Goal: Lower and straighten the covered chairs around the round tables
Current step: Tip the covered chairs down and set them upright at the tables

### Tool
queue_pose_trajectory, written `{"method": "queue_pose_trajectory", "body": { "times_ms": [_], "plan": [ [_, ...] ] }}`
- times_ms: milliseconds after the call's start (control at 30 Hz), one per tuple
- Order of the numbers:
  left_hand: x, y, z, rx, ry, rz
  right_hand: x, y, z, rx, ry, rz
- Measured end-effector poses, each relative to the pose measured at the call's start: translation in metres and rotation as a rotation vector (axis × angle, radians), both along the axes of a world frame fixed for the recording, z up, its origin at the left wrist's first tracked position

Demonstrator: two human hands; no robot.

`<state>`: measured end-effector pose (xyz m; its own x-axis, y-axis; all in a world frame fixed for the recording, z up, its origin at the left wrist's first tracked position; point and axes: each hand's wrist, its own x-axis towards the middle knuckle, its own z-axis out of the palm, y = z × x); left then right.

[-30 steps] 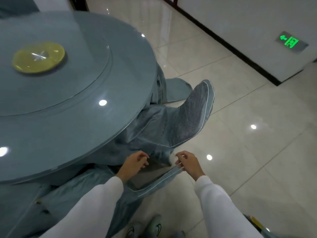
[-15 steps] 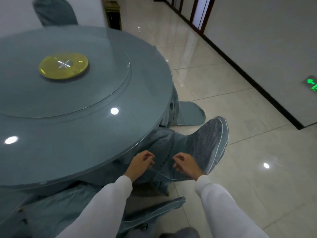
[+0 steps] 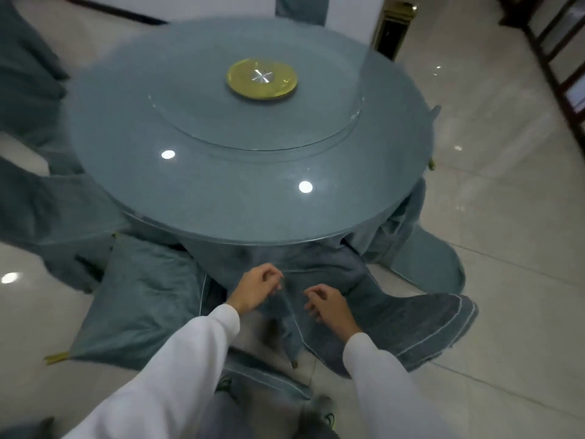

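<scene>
Two hands at one covered chair, beside the round counter.
Left hand pinches a fold of the blue-grey chair cover; right hand hovers just beside, fingers loosely curled (holding nothing), chair tipped below the counter edge.

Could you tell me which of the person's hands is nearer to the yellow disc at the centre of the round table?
The left. The left hand lies almost straight below the yellow disc, by the table's near edge; the right hand sits lower and further right, above the chair cover.
</scene>
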<state>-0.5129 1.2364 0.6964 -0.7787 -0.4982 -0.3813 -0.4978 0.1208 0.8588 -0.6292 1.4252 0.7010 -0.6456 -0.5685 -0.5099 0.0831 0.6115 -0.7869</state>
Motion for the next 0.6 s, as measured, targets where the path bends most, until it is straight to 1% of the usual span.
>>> {"method": "queue_pose_trajectory", "body": {
  "times_ms": [100, 233, 367, 533, 600],
  "plan": [
    [0.032, 0.021, 0.007, -0.005, 0.000, 0.172, 0.011, -0.002, 0.001, -0.039, -0.063, 0.114],
    [0.077, 0.050, 0.008, -0.006, -0.029, 0.323, 0.033, 0.000, 0.002, -0.033, -0.165, 0.193],
    [0.121, 0.074, 0.001, 0.042, -0.051, 0.451, 0.058, 0.009, -0.002, 0.016, -0.190, 0.314],
    [0.157, 0.111, 0.005, 0.067, -0.087, 0.564, 0.086, 0.031, -0.015, 0.047, -0.212, 0.394],
    [0.170, 0.128, -0.001, 0.097, -0.096, 0.613, 0.095, 0.046, -0.031, 0.068, -0.196, 0.425]
  ]
}}
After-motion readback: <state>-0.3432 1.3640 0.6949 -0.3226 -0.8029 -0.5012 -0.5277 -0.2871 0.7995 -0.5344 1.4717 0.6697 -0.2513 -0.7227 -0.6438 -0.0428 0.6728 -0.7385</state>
